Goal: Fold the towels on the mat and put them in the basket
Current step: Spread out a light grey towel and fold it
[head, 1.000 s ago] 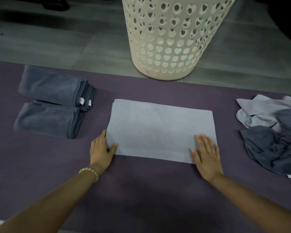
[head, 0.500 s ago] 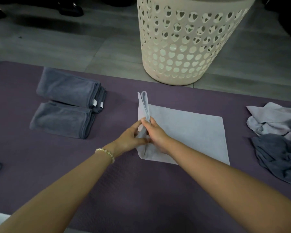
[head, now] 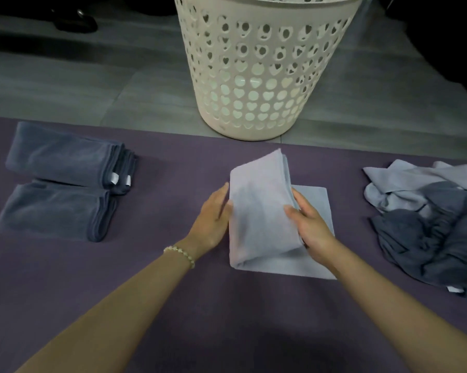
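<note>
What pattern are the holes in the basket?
Heart-shaped cutouts all over the cream basket, clearest in the head view.

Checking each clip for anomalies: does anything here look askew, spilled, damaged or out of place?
Nothing stands out. The crumpled heap of towels on the mat, at right, is merely unfolded; the light towel is mid-fold in the right hand, flap lifted.

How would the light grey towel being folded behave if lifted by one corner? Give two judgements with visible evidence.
Probably floppy: the light grey towel bends in a soft curve where the right hand lifts its flap. Likely light: one hand raises it. Unlikely to slide: its lower layer lies flat on the mat.
</note>
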`<act>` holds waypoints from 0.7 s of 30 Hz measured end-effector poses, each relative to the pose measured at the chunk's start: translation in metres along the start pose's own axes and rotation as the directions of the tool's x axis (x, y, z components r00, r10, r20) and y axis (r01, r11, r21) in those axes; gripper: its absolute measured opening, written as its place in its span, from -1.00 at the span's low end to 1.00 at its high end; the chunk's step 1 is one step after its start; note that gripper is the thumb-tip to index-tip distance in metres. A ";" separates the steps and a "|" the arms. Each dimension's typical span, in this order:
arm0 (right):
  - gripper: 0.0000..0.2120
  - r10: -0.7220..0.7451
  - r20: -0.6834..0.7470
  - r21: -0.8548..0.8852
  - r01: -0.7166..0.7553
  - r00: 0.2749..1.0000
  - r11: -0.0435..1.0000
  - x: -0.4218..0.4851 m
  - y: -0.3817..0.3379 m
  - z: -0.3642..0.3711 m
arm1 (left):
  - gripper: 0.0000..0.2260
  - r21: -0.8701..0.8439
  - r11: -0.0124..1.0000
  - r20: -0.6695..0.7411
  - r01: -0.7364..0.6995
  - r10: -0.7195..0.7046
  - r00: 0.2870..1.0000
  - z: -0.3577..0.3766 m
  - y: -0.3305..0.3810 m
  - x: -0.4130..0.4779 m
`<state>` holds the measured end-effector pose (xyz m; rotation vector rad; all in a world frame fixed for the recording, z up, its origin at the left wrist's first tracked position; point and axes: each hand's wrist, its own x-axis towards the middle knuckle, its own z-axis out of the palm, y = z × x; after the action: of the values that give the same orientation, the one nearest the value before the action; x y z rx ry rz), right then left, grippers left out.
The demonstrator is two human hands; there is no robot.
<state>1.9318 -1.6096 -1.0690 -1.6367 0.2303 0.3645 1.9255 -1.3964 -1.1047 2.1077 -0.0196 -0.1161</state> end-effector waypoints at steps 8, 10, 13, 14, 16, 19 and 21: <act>-0.80 0.311 -0.085 0.133 -0.299 0.946 0.945 -0.001 0.064 -0.062 | -0.36 0.636 0.757 0.248 -0.150 -0.016 0.969 0.093 -0.001 0.002; -0.79 0.261 -0.158 0.069 -0.254 0.952 0.965 0.009 0.060 -0.058 | -0.28 0.654 0.740 0.200 -0.159 0.033 0.979 0.097 -0.003 0.005; -0.74 0.117 -0.283 -0.081 -0.145 0.952 0.986 0.030 0.059 -0.053 | -0.32 0.639 0.754 0.139 -0.151 0.080 0.987 0.093 -0.001 0.017; -0.75 0.041 -0.308 -0.119 -0.082 0.951 0.989 0.035 0.059 -0.052 | -0.31 0.637 0.758 0.126 -0.140 0.077 0.989 0.091 0.001 0.024; -0.79 -0.109 -0.354 -0.195 0.040 0.929 0.980 0.040 0.058 -0.054 | -0.29 0.647 0.753 0.112 -0.122 0.064 0.992 0.087 0.004 0.039; -0.79 -0.202 -0.395 -0.290 0.087 0.896 0.953 0.043 0.064 -0.068 | -0.28 0.670 0.728 0.156 -0.146 0.054 0.986 0.090 0.006 0.055; -0.80 -0.179 -0.397 -0.325 0.045 0.900 0.945 0.045 0.075 -0.080 | -0.26 0.697 0.696 0.193 -0.173 0.051 0.980 0.097 0.005 0.061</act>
<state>1.9541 -1.6939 -1.1493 -2.0224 0.4174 -0.0569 1.9774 -1.4852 -1.1543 2.8718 -0.3447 -0.2333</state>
